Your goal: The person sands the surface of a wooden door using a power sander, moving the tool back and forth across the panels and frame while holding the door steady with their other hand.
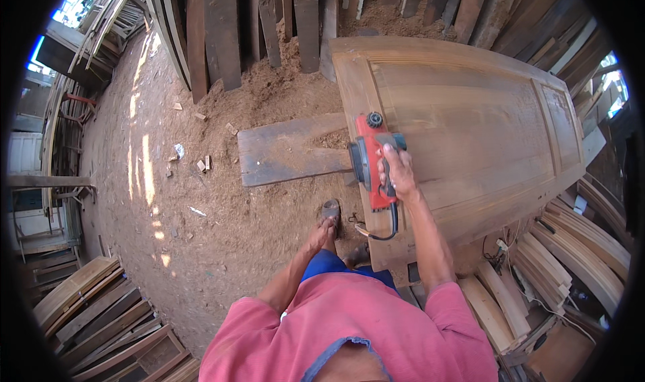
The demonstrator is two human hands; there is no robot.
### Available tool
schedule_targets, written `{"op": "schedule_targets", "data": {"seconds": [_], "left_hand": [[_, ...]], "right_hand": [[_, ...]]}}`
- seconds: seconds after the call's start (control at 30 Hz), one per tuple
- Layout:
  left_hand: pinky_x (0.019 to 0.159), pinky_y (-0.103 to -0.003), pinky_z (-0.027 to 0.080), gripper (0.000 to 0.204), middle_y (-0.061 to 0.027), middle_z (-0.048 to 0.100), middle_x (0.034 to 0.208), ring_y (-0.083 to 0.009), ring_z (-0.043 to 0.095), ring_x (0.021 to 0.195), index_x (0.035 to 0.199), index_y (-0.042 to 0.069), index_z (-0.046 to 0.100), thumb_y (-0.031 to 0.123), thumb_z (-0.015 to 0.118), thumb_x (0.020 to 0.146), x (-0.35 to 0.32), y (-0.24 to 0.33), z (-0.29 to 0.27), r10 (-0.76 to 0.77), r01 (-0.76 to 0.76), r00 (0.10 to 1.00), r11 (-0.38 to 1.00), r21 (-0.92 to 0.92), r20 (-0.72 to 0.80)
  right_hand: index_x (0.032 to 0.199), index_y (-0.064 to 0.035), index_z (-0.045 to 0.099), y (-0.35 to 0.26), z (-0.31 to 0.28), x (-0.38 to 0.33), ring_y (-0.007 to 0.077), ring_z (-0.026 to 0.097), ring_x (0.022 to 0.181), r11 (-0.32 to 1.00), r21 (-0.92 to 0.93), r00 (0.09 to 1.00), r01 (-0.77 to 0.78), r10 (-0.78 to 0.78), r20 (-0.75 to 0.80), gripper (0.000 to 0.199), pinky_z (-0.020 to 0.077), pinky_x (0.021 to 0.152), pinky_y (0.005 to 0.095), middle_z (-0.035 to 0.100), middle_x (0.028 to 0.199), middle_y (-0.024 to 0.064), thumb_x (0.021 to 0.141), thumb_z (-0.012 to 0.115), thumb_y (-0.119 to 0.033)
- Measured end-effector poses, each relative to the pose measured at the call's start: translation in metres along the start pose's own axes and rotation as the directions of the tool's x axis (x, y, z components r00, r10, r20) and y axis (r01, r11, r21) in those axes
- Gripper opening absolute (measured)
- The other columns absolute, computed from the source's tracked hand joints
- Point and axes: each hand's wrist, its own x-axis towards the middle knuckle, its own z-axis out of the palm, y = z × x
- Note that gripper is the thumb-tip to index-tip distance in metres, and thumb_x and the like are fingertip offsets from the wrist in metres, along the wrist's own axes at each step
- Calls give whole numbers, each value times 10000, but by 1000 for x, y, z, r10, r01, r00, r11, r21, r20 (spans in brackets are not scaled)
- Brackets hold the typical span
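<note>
My right hand [402,174] is closed round the dark handle of a red electric planer [368,147]. The planer sits over the left end of a brown wooden panelled door [463,113], its base overhanging the edge. A black cord [394,224] curls from the planer's near end. My left hand [321,234] hangs low beside my leg, above my sandalled foot [330,210], away from the planer; its fingers are mostly hidden. Under the door's left end, a worn plank [282,157] juts out to the left, dusted with shavings.
Dark boards [222,32] lean upright beyond the door. Wood shavings [269,90] and small offcuts [203,165] lie on the dirt floor [181,227]. Stacked timber [101,308] stands at the lower left; curved wooden pieces [537,268] and loose wires lie at the right.
</note>
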Motion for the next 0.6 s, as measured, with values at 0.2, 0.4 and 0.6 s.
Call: {"op": "schedule_targets", "data": {"seconds": [0.2, 0.4, 0.6], "left_hand": [[995, -403, 488, 655, -114, 693, 1196, -246, 643, 1101, 1361, 21, 559, 572, 367, 1064, 11, 2, 48, -57, 188, 953, 882, -432, 299], [936, -419, 531, 737, -123, 736, 1157, -259, 700, 1011, 1313, 30, 597, 649, 298, 1047, -17, -6, 90, -63, 358, 861, 781, -512, 505], [998, -452, 517, 784, -168, 734, 1177, -298, 700, 1043, 1272, -6, 631, 659, 287, 1041, -36, -21, 83, -19, 351, 868, 729, -587, 496]], "right_hand": [[1000, -41, 604, 31, -25, -128, 83, 549, 544, 1000, 5, 999, -22, 22, 23, 477, 463, 490, 259, 560, 682, -2, 1007, 586, -518], [969, -38, 600, 67, -45, -214, 83, 546, 562, 998, -46, 999, -38, 39, 19, 450, 457, 504, 268, 567, 691, 0, 1018, 574, -484], [940, -41, 598, 85, -48, -281, 82, 544, 583, 991, -101, 994, -91, 97, 58, 461, 450, 521, 271, 565, 687, 0, 1001, 602, -499]]}}
